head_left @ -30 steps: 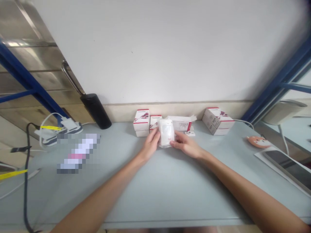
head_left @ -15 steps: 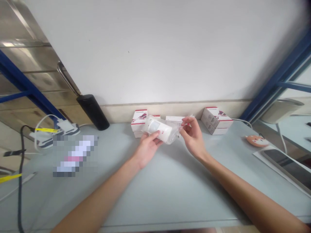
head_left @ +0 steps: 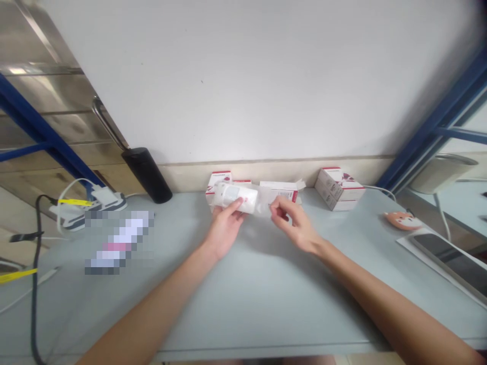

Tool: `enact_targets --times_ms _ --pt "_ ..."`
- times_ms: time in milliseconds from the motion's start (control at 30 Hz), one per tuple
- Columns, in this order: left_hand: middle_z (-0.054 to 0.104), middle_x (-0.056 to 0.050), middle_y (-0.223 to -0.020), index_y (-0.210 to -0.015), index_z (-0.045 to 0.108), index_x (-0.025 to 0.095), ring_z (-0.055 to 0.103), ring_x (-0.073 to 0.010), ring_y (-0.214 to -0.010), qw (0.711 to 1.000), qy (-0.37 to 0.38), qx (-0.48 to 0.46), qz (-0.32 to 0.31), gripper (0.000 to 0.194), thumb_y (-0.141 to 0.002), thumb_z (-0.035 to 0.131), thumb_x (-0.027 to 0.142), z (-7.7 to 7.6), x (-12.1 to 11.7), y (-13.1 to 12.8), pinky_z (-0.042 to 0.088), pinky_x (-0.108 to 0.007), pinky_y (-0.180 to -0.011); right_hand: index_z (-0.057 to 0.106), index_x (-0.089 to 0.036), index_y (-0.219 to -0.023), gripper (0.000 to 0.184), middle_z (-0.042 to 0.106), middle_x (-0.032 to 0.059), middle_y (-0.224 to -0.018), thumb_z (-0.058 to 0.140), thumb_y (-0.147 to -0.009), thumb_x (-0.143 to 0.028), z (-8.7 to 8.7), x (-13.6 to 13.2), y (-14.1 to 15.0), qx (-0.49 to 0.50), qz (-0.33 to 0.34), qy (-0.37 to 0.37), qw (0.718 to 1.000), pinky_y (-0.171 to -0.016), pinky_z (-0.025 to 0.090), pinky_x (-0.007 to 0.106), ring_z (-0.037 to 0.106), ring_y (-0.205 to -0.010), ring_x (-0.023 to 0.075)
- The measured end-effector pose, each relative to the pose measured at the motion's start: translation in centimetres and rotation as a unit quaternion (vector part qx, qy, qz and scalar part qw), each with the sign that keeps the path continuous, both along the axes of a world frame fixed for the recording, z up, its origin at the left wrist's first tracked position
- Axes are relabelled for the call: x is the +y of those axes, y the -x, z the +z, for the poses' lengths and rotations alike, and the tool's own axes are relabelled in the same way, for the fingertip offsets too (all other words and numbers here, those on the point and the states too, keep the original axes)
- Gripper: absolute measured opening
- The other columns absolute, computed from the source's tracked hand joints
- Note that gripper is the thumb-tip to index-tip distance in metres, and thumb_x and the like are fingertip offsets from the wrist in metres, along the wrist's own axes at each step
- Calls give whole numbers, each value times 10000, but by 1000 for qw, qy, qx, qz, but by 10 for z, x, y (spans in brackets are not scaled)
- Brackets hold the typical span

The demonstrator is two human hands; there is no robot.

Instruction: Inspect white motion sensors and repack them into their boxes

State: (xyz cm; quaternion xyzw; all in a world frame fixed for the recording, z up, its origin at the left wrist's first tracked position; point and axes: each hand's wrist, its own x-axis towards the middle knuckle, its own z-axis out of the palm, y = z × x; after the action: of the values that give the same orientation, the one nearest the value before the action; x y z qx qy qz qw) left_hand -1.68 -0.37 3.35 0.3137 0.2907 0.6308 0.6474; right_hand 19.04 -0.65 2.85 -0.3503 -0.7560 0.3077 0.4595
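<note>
My left hand (head_left: 227, 223) is closed around a white motion sensor (head_left: 247, 201), thumb on its front. The sensor has a greyish window and a small red mark. A clear plastic bag (head_left: 262, 205) is around it and stretches to the right. My right hand (head_left: 294, 223) pinches near the bag's right end; the fingertips partly hide what they grip. Just behind that hand lies a white and red box (head_left: 277, 188) with its end flap raised. Another red and white box (head_left: 218, 178) stands behind the sensor, partly covered.
Stacked boxes (head_left: 338, 187) stand at the back right. On the left are a black cylinder (head_left: 148, 175), a power strip (head_left: 110, 204) with cables, and a blurred-out phone-like object (head_left: 119, 243). An orange animal-face item (head_left: 403, 220) and a dark phone-shaped slab (head_left: 449, 258) lie at right.
The sensor and my left hand have shifted slightly left and turned more level. My right hand has come down and left, fingers closing at the bag's end, exposing the box behind.
</note>
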Motion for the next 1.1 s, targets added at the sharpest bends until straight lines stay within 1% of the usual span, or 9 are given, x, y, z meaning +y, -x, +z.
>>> enact_targets --times_ms 133,233,333,433,600,700,867,1000,1100 --pt "729 -69 -1326 -1356 631 246 650 -232 -1303 999 -4 23 24 571 -829 836 165 5 -4 -3 513 -382 -1117 505 -263 -1011 282 538 24 -952 624 -971 -515 0 4 3 128 -74 61 987 -711 452 335 545 -823 192" --pt "740 -79 -1303 -1356 635 228 645 -253 -1310 998 -27 59 17 582 -818 852 189 5 -8 -7 508 -388 -1112 409 -322 -1319 565 575 52 -1137 656 -926 -644 -6 4 13 203 -18 219 954 -690 541 359 653 -842 205" --pt "759 -78 -1244 -1293 668 215 685 -260 -1222 992 -47 114 16 521 -813 866 253 2 -11 -9 534 -370 -1035 505 -278 -1195 513 632 22 -962 648 -915 -683 -10 4 21 213 53 317 923 -601 537 344 635 -669 172" --pt "759 -78 -1192 -1295 649 217 706 -254 -1144 983 -55 173 36 548 -806 878 310 -3 -11 -9 546 -357 -991 595 -223 -989 397 601 -15 -742 741 -882 -576 -9 5 21 234 54 299 924 -569 503 314 563 -598 143" --pt "629 -90 -1428 -1609 297 391 665 -273 -1238 960 -147 230 60 1156 -676 953 196 -6 -11 -6 550 -388 -1030 649 -197 -956 308 594 -7 -762 817 -812 -410 3 10 11 299 15 338 892 -591 484 294 505 -642 126" --pt "577 -97 -1465 -1518 513 359 573 -306 -1358 926 -207 304 80 962 -677 938 166 -7 -8 2 504 -389 -1104 638 -211 -973 308 540 -32 -739 839 -774 -334 8 16 -2 313 18 369 875 -598 464 290 438 -614 111" --pt "550 -90 -1441 -1062 805 306 570 -330 -1322 847 -266 443 125 471 -626 974 248 -11 1 18 469 -418 -1142 536 -245 -925 350 466 -61 -688 823 -804 -403 5 27 -20 269 42 351 896 -597 407 301 405 -580 116" --pt "745 -77 -1153 -1080 789 305 676 -300 -1075 824 -244 507 72 428 -686 947 360 -15 0 20 532 -379 -976 498 -252 -947 313 479 -64 -689 712 -889 -473 -5 33 -21 163 22 253 953 -623 378 307 429 -595 130" --pt "771 -41 -956 -1229 737 296 679 -213 -758 838 -177 514 42 474 -801 851 463 -15 -4 15 536 -296 -700 461 -259 -953 267 478 -66 -698 612 -959 -478 -12 33 -17 91 0 174 980 -630 352 297 429 -628 140"
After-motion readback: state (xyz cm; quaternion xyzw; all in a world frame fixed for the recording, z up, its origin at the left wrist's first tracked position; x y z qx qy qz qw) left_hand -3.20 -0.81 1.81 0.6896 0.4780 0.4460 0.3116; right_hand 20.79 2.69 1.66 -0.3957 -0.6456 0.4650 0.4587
